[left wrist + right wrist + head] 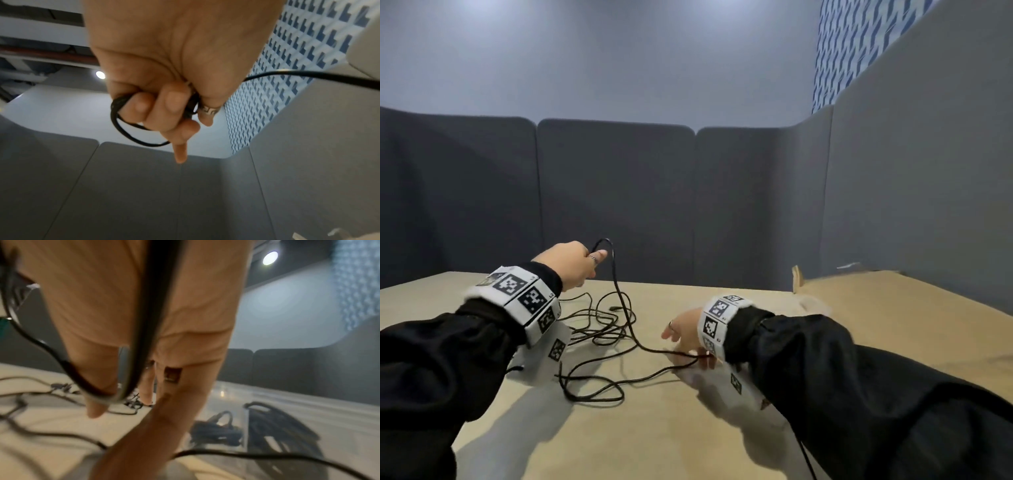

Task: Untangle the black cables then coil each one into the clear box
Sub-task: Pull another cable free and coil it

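My left hand (582, 263) is raised above the table and grips a small loop of black cable (603, 242). The left wrist view shows its fingers (156, 104) curled round that loop (121, 128), with one finger pointing out straight. From there the cable drops into a loose tangle (602, 325) on the table. One strand runs right to my right hand (685, 335), which is low over the table. In the blurred right wrist view the cable (148, 321) lies across its palm and hooks under a straight finger (96, 405). The clear box (244, 423) beside it holds coiled dark cables.
The tan table (688, 428) is fenced by grey felt panels (616, 192) at the back and right. A second tan surface (893, 301) adjoins at the right, with a small wooden piece (797, 278) at its corner. More cable loops lie at the front (592, 394).
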Demonstrator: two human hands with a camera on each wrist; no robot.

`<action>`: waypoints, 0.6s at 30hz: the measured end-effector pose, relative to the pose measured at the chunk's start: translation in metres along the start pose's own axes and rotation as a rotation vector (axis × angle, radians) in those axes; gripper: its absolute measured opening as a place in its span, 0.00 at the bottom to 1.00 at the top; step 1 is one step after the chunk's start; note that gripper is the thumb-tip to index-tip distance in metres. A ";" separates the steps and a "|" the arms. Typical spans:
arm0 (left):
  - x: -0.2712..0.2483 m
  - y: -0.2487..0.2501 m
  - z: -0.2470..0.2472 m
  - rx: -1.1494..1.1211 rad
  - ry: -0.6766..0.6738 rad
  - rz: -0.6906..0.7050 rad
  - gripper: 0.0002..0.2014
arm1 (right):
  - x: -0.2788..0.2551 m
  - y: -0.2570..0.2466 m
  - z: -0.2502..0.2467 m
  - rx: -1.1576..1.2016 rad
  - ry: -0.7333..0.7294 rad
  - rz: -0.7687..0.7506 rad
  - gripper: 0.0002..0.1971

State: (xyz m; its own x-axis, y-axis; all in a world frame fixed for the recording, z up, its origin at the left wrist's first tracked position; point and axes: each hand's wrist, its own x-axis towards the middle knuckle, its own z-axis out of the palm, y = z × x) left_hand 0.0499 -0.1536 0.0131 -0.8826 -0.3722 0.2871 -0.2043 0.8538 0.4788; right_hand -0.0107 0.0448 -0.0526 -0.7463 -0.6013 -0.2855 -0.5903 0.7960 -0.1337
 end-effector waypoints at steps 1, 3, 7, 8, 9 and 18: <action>0.000 -0.004 0.002 0.046 -0.025 -0.013 0.22 | 0.008 -0.005 0.006 -0.099 -0.017 0.006 0.22; 0.000 -0.010 0.004 0.105 -0.064 -0.023 0.23 | 0.018 -0.012 0.015 -0.213 0.015 0.027 0.15; 0.001 -0.019 0.001 0.084 -0.068 -0.008 0.23 | 0.000 -0.015 0.010 -0.243 0.039 -0.036 0.13; 0.001 -0.020 -0.001 0.069 -0.051 -0.003 0.23 | -0.009 -0.011 0.002 -0.210 0.104 -0.071 0.12; 0.002 -0.021 -0.004 0.054 -0.027 0.004 0.23 | -0.019 -0.004 -0.008 -0.100 0.183 -0.093 0.10; -0.006 -0.002 -0.005 -0.053 -0.041 0.071 0.23 | -0.083 0.077 -0.084 0.540 1.092 0.058 0.04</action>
State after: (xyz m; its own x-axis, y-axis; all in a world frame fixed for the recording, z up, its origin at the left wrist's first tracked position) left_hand 0.0572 -0.1551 0.0142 -0.9108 -0.2952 0.2886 -0.1185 0.8566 0.5021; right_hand -0.0198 0.1505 0.0406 -0.7868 -0.0982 0.6094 -0.5377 0.5938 -0.5986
